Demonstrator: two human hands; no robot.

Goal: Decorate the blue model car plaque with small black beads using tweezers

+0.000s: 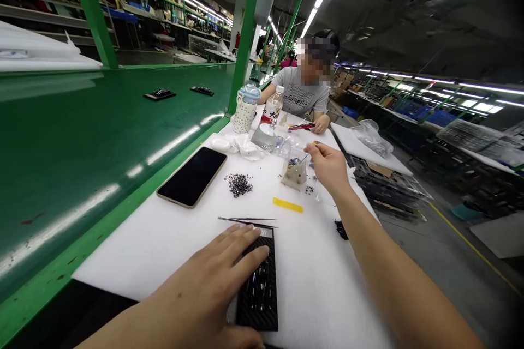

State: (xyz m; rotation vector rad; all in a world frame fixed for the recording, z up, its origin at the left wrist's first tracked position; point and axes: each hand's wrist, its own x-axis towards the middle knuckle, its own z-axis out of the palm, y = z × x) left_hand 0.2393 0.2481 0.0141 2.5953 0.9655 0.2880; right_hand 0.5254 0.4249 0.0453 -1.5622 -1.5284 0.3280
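Observation:
My left hand lies over a black patterned panel, fingers stretched out, palm partly covering it. Shiny dark raised parts show in the panel's middle. Just beyond its far edge lie thin metal tweezers. My right hand is closed in a pinch on a thin tool with a slender metal shaft; its handle is mostly hidden by the fingers. The shaft points down into a small clear container, whose contents I cannot make out well. Small dark pieces are scattered beside the container.
A phone, a pile of small black parts and a yellow strip lie on the white sheet. A tumbler and a bottle stand farther back. A co-worker sits opposite. Left runs a green conveyor.

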